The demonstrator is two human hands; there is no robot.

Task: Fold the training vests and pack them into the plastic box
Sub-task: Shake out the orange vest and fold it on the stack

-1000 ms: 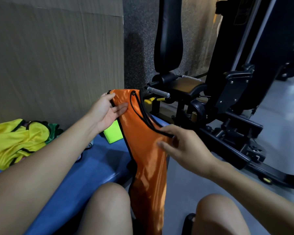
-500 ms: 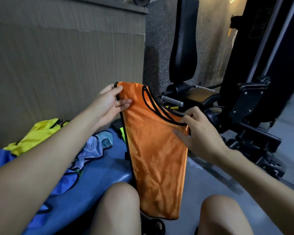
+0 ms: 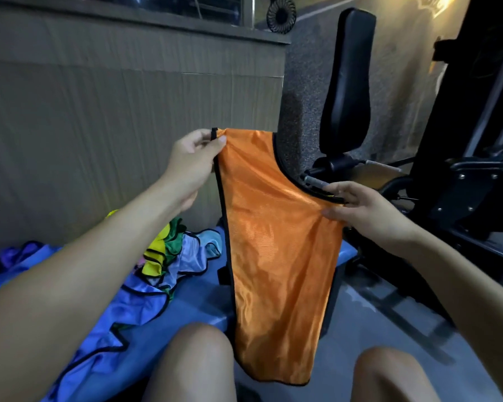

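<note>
Pinching with our left hand (image 3: 190, 161), we hold the top left corner of the shiny orange mesh training vest with black trim (image 3: 276, 256), thumb and fingers closed on the black-edged shoulder strap. Below and left of that grip, a loose heap of other vests (image 3: 163, 256) in yellow, green, pale blue and purple lies crumpled on the blue padded bench (image 3: 198, 300) we sit on, beside our left forearm. Behind the heap rises a brown corrugated cardboard wall (image 3: 99, 126). We hold the orange vest up in the air between our two hands; it hangs straight down in front of us, its lower hem reaching between our bare knees, clear of the bench. Its curved black neckline dips toward the right, where our right hand (image 3: 369, 216) pinches the upper right edge between thumb and fingertips, lower than the left grip. Behind that hand stands a black gym machine with an upright padded backrest (image 3: 349, 82). A small round black fan (image 3: 281, 13) sits on the ledge above the cardboard. We see no plastic box here.
</note>
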